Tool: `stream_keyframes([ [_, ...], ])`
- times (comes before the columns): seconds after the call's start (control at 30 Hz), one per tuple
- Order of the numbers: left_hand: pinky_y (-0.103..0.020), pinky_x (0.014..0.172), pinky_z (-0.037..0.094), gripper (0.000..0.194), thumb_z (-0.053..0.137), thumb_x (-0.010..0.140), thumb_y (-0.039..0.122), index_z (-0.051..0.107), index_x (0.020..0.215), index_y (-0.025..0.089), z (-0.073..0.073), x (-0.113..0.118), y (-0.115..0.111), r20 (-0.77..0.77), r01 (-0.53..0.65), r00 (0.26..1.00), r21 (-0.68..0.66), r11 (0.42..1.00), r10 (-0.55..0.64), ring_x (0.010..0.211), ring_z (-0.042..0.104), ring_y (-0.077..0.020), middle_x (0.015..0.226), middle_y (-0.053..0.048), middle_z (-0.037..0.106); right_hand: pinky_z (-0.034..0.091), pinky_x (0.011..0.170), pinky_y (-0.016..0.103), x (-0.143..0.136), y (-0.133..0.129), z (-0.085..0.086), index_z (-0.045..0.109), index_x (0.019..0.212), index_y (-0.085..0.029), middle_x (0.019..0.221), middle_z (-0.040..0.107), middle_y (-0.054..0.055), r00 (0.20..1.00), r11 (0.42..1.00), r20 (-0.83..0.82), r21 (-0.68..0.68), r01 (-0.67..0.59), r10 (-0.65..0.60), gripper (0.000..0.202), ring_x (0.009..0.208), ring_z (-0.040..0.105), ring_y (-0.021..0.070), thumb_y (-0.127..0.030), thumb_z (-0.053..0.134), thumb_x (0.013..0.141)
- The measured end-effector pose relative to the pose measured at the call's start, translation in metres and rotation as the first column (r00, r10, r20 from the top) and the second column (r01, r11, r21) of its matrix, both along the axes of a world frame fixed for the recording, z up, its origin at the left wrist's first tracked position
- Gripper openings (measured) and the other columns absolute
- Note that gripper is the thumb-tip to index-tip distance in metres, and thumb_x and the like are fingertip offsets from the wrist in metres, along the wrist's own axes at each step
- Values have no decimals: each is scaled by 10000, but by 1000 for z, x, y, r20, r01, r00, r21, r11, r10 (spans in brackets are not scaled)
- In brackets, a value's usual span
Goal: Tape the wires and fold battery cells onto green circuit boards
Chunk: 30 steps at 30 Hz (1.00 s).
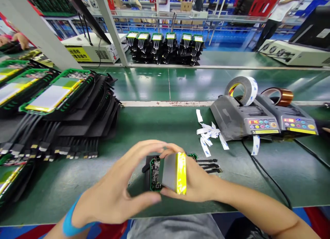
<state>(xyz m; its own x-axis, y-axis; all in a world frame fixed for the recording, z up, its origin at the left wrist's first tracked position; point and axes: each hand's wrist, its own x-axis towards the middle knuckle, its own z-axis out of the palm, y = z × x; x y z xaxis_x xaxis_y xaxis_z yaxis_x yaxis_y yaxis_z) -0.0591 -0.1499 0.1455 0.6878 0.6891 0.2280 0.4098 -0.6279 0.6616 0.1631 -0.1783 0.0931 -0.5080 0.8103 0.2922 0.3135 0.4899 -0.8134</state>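
My right hand (201,182) grips a flat silver pouch battery (170,172) with shiny yellow tape along one edge. The battery is tilted up over a green-framed circuit board (155,173) on the bench, and its far side is hidden from me. Short black cables (211,166) stick out to the right of the frame, beyond my right hand. My left hand (113,184), with a blue wristband, is curved open on the left of the board. Its thumb and fingers are apart, with the fingertips close to those of my right hand.
Cut white tape strips (206,132) lie right of centre. Two grey tape dispensers (239,118) stand beyond them, carrying tape rolls. Stacked framed units (55,94) with dangling cables fill the left. More units (165,48) are piled on the far shelf. A black cord (268,177) crosses the right side.
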Motion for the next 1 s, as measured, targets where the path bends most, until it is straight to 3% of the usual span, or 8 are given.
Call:
stream_keyframes([
  [0.1, -371, 930, 495, 221, 496, 901, 237, 542, 1114, 276, -33, 4, -3, -80, -205, 977, -63, 977, 200, 1079, 550, -198, 1134, -43, 541, 477, 954, 386, 6, -5, 1, 374, 1214, -236, 1168, 495, 96, 998, 999, -35, 15, 52, -51, 605, 1226, 461, 256, -283, 737, 733],
  [0.23, -379, 851, 494, 199, 574, 847, 217, 631, 1030, 270, -78, 14, -14, -145, -272, 953, -16, 962, 267, 996, 532, -205, 1057, -39, 526, 492, 919, 360, 14, -10, -2, 291, 1284, -252, 1196, 427, 101, 994, 997, -100, 64, 46, -39, 695, 1093, 535, 212, -239, 726, 742],
  [0.33, -381, 778, 475, 171, 585, 830, 185, 647, 977, 246, -93, 26, -20, -74, -349, 932, 72, 934, 354, 896, 513, -200, 1014, -46, 538, 479, 939, 395, 12, -10, -3, 276, 1277, -255, 1184, 413, 103, 991, 996, -123, 69, 53, -44, 695, 1132, 507, 238, -242, 721, 743],
  [0.5, -393, 759, 436, 95, 500, 865, 150, 579, 858, 203, -94, 40, -19, -55, -380, 921, 83, 921, 385, 845, 496, -201, 945, -50, 558, 470, 938, 440, 19, -15, -5, 313, 1238, -265, 1114, 439, 90, 991, 992, -73, 43, 117, -114, 657, 1115, 487, 274, -282, 725, 727],
  [0.7, -391, 822, 442, 103, 468, 895, 177, 523, 813, 207, -97, 42, -17, -63, -364, 929, 5, 931, 364, 919, 494, -202, 937, -39, 531, 491, 893, 376, 46, -30, -24, 232, 1270, -294, 1218, 489, 94, 963, 955, -175, -253, 156, -203, 770, 1086, 535, 237, -220, 736, 693],
  [0.83, -398, 851, 447, 94, 451, 913, 184, 507, 842, 208, -94, 39, -15, -86, -339, 938, -42, 940, 334, 949, 491, -201, 955, -37, 524, 487, 880, 369, 56, -28, -38, 183, 1244, -307, 1238, 519, 100, 942, 940, -274, -325, 99, -194, 770, 1082, 544, 217, -198, 727, 709],
  [0.9, -401, 871, 461, 54, 475, 906, 203, 521, 926, 222, -86, 34, -13, -111, -282, 956, -81, 956, 273, 988, 494, -207, 1007, -39, 525, 487, 873, 368, 57, -26, -41, 191, 1222, -305, 1244, 523, 104, 935, 935, -299, -346, 81, -192, 750, 1075, 547, 211, -197, 730, 713],
  [1.0, -429, 933, 473, 340, 579, 852, 249, 474, 1175, 271, -72, 23, -10, -172, -127, 981, -217, 968, 90, 1113, 463, -241, 1205, -59, 477, 485, 868, 370, 58, -25, -41, 212, 1188, -305, 1271, 511, 111, 928, 931, -323, -359, 61, -186, 712, 1097, 541, 216, -209, 739, 720],
])
